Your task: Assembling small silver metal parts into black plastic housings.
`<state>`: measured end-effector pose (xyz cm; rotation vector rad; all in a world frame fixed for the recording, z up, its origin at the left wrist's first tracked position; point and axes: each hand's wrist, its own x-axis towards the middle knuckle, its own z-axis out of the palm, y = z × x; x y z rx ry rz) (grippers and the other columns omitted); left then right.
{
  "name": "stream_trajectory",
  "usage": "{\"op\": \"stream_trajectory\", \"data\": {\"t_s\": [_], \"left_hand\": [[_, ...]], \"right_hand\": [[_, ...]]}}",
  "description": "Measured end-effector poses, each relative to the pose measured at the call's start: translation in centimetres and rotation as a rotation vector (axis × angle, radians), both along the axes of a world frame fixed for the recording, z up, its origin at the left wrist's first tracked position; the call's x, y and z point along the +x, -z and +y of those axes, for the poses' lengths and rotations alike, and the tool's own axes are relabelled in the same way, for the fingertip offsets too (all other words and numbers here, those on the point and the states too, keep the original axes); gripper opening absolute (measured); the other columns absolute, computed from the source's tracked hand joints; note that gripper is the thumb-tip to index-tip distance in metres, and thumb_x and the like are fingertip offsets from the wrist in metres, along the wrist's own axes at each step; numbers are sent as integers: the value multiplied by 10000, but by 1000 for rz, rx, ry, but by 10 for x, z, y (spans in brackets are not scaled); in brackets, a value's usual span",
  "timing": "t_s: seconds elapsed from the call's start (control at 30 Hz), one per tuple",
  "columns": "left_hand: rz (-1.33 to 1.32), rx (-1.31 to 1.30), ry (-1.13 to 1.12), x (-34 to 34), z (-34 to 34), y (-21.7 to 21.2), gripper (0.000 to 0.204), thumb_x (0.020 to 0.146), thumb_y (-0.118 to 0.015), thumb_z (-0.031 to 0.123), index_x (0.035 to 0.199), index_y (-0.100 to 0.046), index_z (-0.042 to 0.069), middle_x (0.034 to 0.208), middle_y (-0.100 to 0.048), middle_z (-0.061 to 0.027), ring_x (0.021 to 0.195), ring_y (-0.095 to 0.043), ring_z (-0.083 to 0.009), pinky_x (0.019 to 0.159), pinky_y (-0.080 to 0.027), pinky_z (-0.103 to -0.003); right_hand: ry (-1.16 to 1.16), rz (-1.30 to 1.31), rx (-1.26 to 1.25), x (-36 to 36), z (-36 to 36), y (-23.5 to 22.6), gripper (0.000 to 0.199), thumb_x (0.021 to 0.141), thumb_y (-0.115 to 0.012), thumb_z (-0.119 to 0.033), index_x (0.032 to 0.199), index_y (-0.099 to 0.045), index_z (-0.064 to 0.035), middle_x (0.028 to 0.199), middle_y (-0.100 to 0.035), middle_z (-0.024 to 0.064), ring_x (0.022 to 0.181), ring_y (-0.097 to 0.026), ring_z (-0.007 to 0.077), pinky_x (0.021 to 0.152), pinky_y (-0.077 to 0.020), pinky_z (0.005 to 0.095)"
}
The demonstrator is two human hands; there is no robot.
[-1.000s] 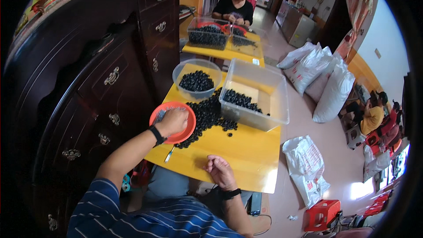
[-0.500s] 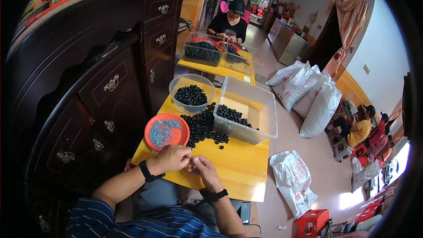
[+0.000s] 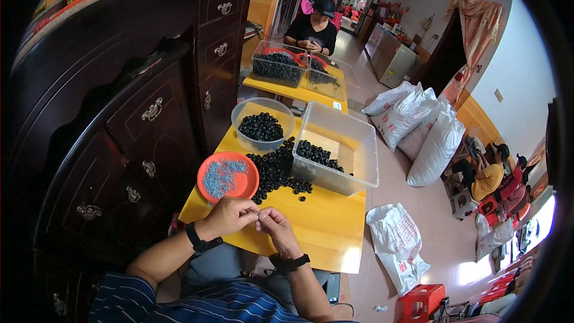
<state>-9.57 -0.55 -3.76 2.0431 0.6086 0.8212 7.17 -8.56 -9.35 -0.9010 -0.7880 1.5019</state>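
Note:
My left hand (image 3: 231,216) and my right hand (image 3: 276,229) meet above the near edge of the yellow table (image 3: 326,227). Their thumbs and fingertips pinch together around something too small to make out. Just beyond the left hand sits an orange-red bowl (image 3: 248,186) with many small blue-grey pieces (image 3: 220,174) in it. A loose heap of small black rings (image 3: 275,170) lies on the tabletop beside that bowl. Behind it stands a round clear tub (image 3: 242,109) partly filled with more rings. To the right, a rectangular clear bin (image 3: 359,173) holds some along its left side.
Dark wooden drawers (image 3: 161,137) rise close on my left. Across a second yellow table (image 3: 269,91) a person in a black cap (image 3: 311,30) works by bins of black rings. Full white sacks (image 3: 436,143), a flattened sack (image 3: 394,239) and a red stool (image 3: 422,302) are on the right floor.
My hands have drawn together, so the fingertips of both now touch. The whole view has shifted very slightly. Bowl, tub, bin and rings keep their places.

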Motion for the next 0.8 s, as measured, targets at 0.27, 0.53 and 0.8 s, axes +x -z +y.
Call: {"op": "stream_trajectory", "data": {"t_s": [0.27, 0.53, 0.8], "left_hand": [[-1, -461, -45, -23, 21, 10, 116, 912, -620, 116, 857, -666, 25, 712, -616, 15, 600, -546, -40, 544, -445, -204], [-73, -694, -72, -37, 28, 29, 230, 1003, -523, 215, 891, -617, 38, 713, -574, 21, 580, -525, -39, 524, -431, -199], [-132, -445, -137, -33, 31, 35, 118, 956, -580, 117, 880, -622, 36, 723, -590, 28, 595, -524, -24, 526, -419, -189]], "right_hand": [[15, -242, 170, -10, 33, -4, 137, 988, -579, -168, 975, -618, -37, 836, -615, -27, 768, -556, 45, 716, -463, 210], [31, -417, 209, -24, 52, -12, 143, 970, -601, -148, 954, -626, -8, 844, -647, 3, 779, -583, 53, 708, -483, 219], [10, -144, 92, -29, 69, -8, 140, 975, -588, -170, 949, -626, -38, 817, -626, -12, 715, -563, 60, 670, -472, 222]]}}
